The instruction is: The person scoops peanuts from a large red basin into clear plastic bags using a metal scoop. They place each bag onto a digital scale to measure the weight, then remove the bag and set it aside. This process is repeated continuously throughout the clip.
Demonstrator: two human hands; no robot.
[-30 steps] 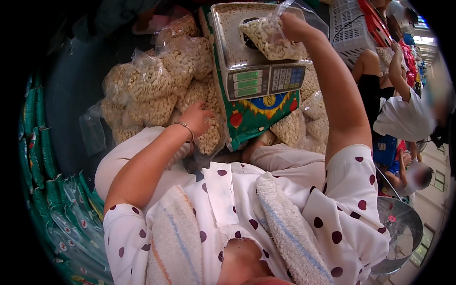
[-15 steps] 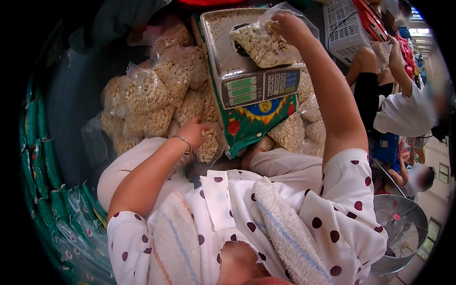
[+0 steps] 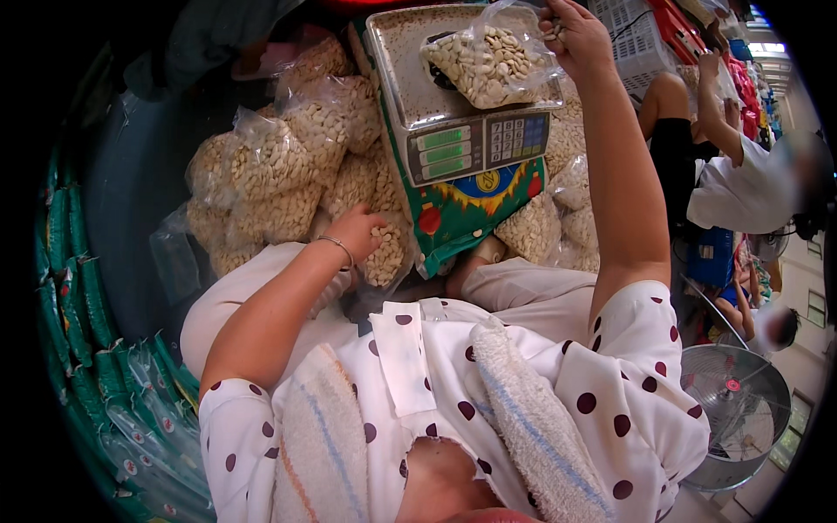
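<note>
A clear plastic bag of pale pumpkin seeds (image 3: 491, 68) rests on the steel pan of a digital scale (image 3: 408, 80), its mouth loose at the top. My right hand (image 3: 582, 42) is raised just right of that bag, fingers closed on a few pumpkin seeds (image 3: 555, 31). Low between my knees sits another bag of pumpkin seeds (image 3: 384, 260). My left hand (image 3: 350, 237) lies at its top with curled fingers; what they grip is hidden. The scale stands on a green printed sack (image 3: 462, 228), its green display lit.
Several filled seed bags (image 3: 270, 166) are heaped left of the scale, more (image 3: 530, 231) at its right. Green packages (image 3: 83, 296) are stacked at far left. Beyond my right arm are a white plastic crate (image 3: 632, 44), a seated person (image 3: 732, 192) and a round fan (image 3: 732, 418).
My right hand has come up and right, off the bag on the scale, with seeds in its fingers. The bag's top has sagged. My left hand stays at the lower bag.
</note>
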